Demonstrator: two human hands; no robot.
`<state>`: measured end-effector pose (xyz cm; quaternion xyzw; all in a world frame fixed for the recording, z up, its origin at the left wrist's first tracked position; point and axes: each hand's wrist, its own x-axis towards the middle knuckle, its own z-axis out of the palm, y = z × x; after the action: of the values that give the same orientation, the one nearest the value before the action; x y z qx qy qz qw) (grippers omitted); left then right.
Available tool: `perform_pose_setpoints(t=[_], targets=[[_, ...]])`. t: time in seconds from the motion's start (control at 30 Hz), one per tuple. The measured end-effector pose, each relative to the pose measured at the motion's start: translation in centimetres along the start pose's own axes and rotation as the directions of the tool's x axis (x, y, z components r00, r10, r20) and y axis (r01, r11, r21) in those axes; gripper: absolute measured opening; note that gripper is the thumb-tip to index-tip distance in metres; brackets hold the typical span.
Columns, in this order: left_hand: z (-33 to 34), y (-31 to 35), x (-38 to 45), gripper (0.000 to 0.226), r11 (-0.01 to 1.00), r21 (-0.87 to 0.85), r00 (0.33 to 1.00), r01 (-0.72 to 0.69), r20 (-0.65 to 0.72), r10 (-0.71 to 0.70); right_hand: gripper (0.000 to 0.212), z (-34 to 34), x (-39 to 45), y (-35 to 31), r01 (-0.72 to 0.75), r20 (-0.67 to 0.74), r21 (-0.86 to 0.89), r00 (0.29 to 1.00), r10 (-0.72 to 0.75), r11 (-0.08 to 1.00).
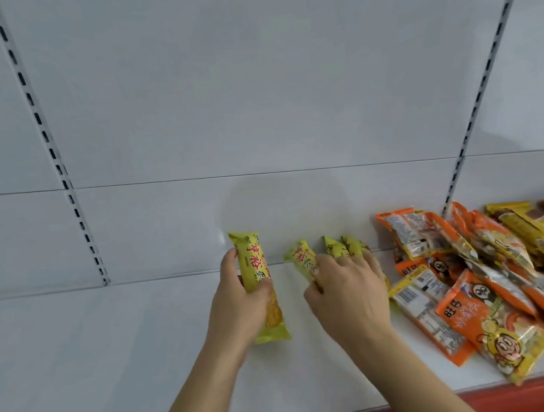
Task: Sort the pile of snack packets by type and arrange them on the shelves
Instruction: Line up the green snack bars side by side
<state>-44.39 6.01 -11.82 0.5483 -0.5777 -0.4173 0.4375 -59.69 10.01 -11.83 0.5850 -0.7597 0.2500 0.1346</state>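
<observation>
Your left hand (pixel 240 304) grips 1 long yellow foil snack packet (pixel 259 284), tilted, over the white metal shelf (pixel 78 360). Your right hand (pixel 347 293) has its fingers curled over a row of matching yellow packets (pixel 303 258) near the back panel; exact pinch unclear. The mixed orange-and-yellow packet pile (pixel 487 287) sits just right, overhanging the red shelf edge (pixel 534 386). Risk: a nudge tips the row or slides pile packets off. Red Chinese print, blurred; the pile shows a cartoon face.

white shelf (pixel 112 357) with red front edge, pile of orange and yellow snack packets (pixel 493 276) at right
</observation>
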Motion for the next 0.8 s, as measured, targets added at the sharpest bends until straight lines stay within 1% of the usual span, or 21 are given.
perform_pose_setpoints(t=[0.07, 0.1, 0.13, 0.17, 0.23, 0.3, 0.33, 0.37, 0.43, 0.47, 0.5, 0.53, 0.57, 0.6, 0.63, 0.67, 0.7, 0.73, 0.8], targets=[[0.0, 0.1, 0.2, 0.067, 1.0, 0.009, 1.0, -0.024, 0.017, 0.024, 0.033, -1.3, -0.8, -0.4, -0.064, -0.101, 0.201, 0.991, 0.086, 0.977], [0.1, 0.3, 0.1, 0.064, 0.999, -0.009, 0.999, -0.033, 0.025, 0.034, 0.034, -1.8, -1.3, -0.9, -0.073, -0.142, 0.322, 0.982, 0.124, 0.944], [0.3, 0.6, 0.1, 0.06, 0.998, -0.049, 0.999, -0.032, 0.039, 0.034, 0.034, -2.0, -1.9, -1.6, -0.04, -0.181, 0.407, 0.976, 0.124, 0.912], [0.6, 0.8, 0.0, 0.054, 0.994, -0.111, 0.998, -0.026, 0.052, 0.032, 0.034, -1.9, -2.6, -2.5, 0.011, -0.217, 0.446, 0.972, 0.096, 0.895], [1.1, 1.4, -0.3, 0.041, 0.968, -0.252, 0.996, 0.009, 0.092, 0.015, 0.033, -1.2, -3.9, -3.8, 0.108, -0.244, 0.483, 0.97, 0.015, 0.869], [1.5, 1.7, -0.6, 0.037, 0.943, -0.329, 0.99, 0.036, 0.139, 0.011, 0.034, -0.5, -4.7, -4.0, 0.213, -0.273, 0.504, 0.959, -0.079, 0.837], [1.5, 1.8, -0.6, 0.036, 0.939, -0.341, 0.989, 0.044, 0.148, 0.008, 0.035, -0.6, -4.7, -3.8, 0.245, -0.265, 0.534, 0.957, -0.115, 0.81], [1.5, 1.8, -0.7, 0.036, 0.936, -0.348, 0.989, 0.051, 0.149, 0.002, 0.034, -0.9, -4.7, -3.5, 0.242, -0.224, 0.586, 0.966, -0.132, 0.773], [1.2, 1.7, -0.5, 0.032, 0.932, -0.358, 0.989, 0.055, 0.148, -0.001, 0.033, -1.9, -4.3, -2.7, 0.151, -0.07, 0.706, 0.987, -0.145, 0.692], [1.2, 1.6, -0.4, 0.028, 0.933, -0.357, 0.988, 0.05, 0.152, 0.005, 0.032, -2.1, -4.0, -2.1, 0.111, -0.029, 0.718, 0.991, -0.13, 0.687], [1.1, 1.6, -0.4, 0.024, 0.937, -0.346, 0.987, 0.044, 0.158, 0.013, 0.029, -2.0, -3.7, -1.4, 0.09, -0.046, 0.672, 0.996, -0.08, 0.735], [1.1, 1.6, -0.4, 0.02, 0.944, -0.327, 0.986, 0.041, 0.166, 0.015, 0.026, -1.7, -3.1, -0.4, 0.08, -0.111, 0.563, 0.994, -0.021, 0.823], [1.0, 1.7, -0.5, 0.018, 0.95, -0.309, 0.986, 0.039, 0.169, 0.015, 0.024, -1.4, -2.4, 0.6, 0.058, -0.174, 0.405, 0.985, 0.015, 0.912], [1.0, 1.7, -0.6, 0.017, 0.953, -0.301, 0.985, 0.036, 0.172, 0.017, 0.024, -1.1, -1.6, 1.4, 0.019, -0.178, 0.244, 0.984, 0.025, 0.97], [0.9, 1.7, -0.6, 0.018, 0.954, -0.298, 0.984, 0.033, 0.178, 0.022, 0.027, -0.9, -0.9, 1.9, -0.037, -0.103, 0.106, 0.994, 0.048, 0.994], [0.8, 1.6, -0.6, 0.019, 0.955, -0.295, 0.982, 0.026, 0.188, 0.031, 0.031, -0.8, -0.3, 2.2, -0.082, 0.008, -0.004, 0.997, 0.082, 0.997], [0.6, 1.6, -0.6, 0.021, 0.956, -0.292, 0.979, 0.019, 0.198, 0.041, 0.033, -0.7, 0.1, 2.2, -0.109, 0.115, -0.101, 0.986, 0.121, 0.989], [0.5, 1.7, -0.6, 0.024, 0.956, -0.292, 0.976, 0.018, 0.212, 0.046, 0.034, -0.5, 0.3, 2.2, -0.111, 0.189, -0.184, 0.971, 0.146, 0.977], [0.4, 1.6, -0.6, 0.028, 0.954, -0.298, 0.974, 0.032, 0.225, 0.038, 0.033, 0.1, 0.4, 2.0, -0.07, 0.243, -0.283, 0.96, 0.142, 0.957]])
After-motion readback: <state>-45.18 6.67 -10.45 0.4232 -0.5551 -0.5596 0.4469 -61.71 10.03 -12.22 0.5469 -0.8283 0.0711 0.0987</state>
